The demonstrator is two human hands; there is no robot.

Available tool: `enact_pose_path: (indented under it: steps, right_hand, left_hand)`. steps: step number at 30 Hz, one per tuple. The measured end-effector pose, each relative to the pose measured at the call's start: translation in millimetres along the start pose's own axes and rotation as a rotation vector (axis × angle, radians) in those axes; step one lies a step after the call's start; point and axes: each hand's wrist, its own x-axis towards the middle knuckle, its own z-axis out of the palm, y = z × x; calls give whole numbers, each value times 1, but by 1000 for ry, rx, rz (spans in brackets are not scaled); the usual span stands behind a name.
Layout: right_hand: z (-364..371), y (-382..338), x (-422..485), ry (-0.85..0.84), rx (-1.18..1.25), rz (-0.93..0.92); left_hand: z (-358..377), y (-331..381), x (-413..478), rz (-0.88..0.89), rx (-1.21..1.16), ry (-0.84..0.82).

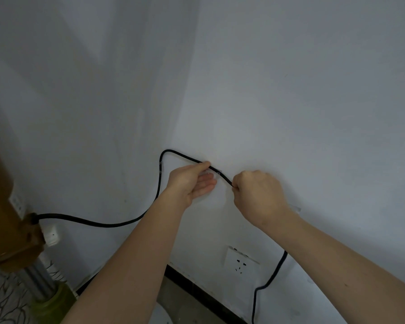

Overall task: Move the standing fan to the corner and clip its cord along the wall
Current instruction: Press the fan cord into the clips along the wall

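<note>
The fan's brown housing (7, 220) and metal pole (40, 284) stand at the left edge, close to the corner. Its black cord (98, 223) leaves the housing, climbs the wall, passes a small clear clip (161, 166) and loops over towards my hands. My left hand (193, 181) pinches the cord against the white wall with thumb and forefinger at a second clear clip (218, 172). My right hand (258, 195) is closed on the cord just right of that clip. Below my right arm the cord (272, 275) hangs down to the floor.
A white wall socket (241, 263) sits low on the right wall above a black skirting strip (197, 288). Another white socket (52, 235) is on the left wall behind the fan. A patterned surface (2, 298) fills the bottom left.
</note>
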Motion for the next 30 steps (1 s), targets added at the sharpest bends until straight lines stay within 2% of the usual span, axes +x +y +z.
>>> enact_pose_path:
  steps: [8,14,19,30]
  right_hand:
    - [-4,0,-1,8,-124,-66]
    - [-7,-1,2,-9,-163,-68]
    - [-11,-2,1,-3,-167,-69]
    - [-9,-2,-1,-10,-241,-112]
  left_hand:
    - [-1,-1,3,-1,6,-13]
    - [0,-6,-2,19,-12,-86]
    - [2,-13,0,73,-128,-74]
    - [3,-21,0,203,-115,-29]
